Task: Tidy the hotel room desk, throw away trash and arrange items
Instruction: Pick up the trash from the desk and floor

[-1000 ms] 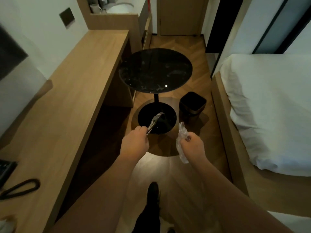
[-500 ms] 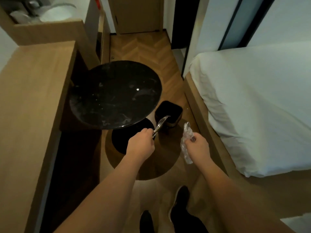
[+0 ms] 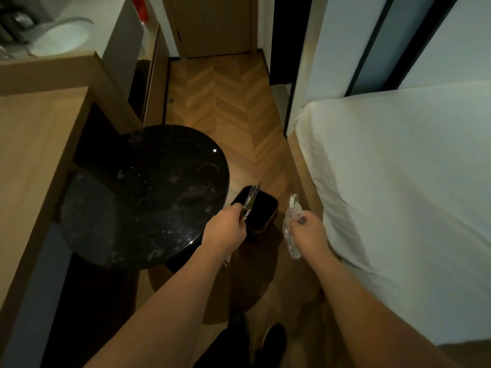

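Observation:
My left hand [image 3: 225, 230] grips a shiny silver wrapper [image 3: 250, 200] that sticks up over the near edge of a small black trash bin [image 3: 261, 215] on the floor. My right hand [image 3: 309, 229] pinches a piece of crumpled clear plastic [image 3: 291, 227], held just right of the bin, between it and the bed. The bin stands between the round black table [image 3: 148, 192] and the bed frame.
The wooden desk [image 3: 34, 160] runs along the left. A white bed [image 3: 403, 195] fills the right side. A herringbone wood floor [image 3: 233, 102] leads to a door at the back. My dark shoes [image 3: 271, 338] are at the bottom.
I have stepped forward and both hands have come closer to the bin; the wrapper in my left hand is now over the bin's edge. Both grips are unchanged.

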The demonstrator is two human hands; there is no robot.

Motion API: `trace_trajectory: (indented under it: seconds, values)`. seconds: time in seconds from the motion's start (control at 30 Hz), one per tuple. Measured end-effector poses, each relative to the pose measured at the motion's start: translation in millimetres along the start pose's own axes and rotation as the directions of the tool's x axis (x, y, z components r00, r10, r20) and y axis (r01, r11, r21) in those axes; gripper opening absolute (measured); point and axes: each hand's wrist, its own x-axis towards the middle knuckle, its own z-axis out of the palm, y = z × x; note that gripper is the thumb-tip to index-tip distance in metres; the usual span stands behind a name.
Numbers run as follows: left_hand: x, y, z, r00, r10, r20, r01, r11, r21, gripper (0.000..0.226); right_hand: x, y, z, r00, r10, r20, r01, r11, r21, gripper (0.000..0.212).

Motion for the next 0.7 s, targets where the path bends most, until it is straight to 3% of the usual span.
trace_trajectory:
  seconds: [0.17,0.27,0.4,0.53,0.7]
  values:
    - [74,9,-2,0.996,-0.086,-0.011,0.083,0.984,-0.159,0.008,59,-29,4,0.999,-0.026,0.035,0.025,1.000,0.018,0.022]
    - [123,18,8,0.998,-0.070,0.003,0.069,0.984,-0.165,0.010,98,-39,0,0.998,-0.065,-0.013,0.065,0.998,0.015,0.017]
    - [168,30,27,0.990,-0.140,0.002,0.137,0.968,-0.212,0.019,152,-41,2,0.999,-0.032,0.026,0.032,0.999,0.025,0.003]
    - [206,28,60,0.972,-0.236,-0.008,0.223,0.931,-0.288,0.020,212,-27,19,0.997,-0.009,0.077,0.007,1.000,0.023,0.017]
    - [270,-1,144,0.929,-0.353,-0.108,0.287,0.874,-0.393,0.010,312,27,70,0.978,-0.090,0.186,0.078,0.994,0.072,0.046]
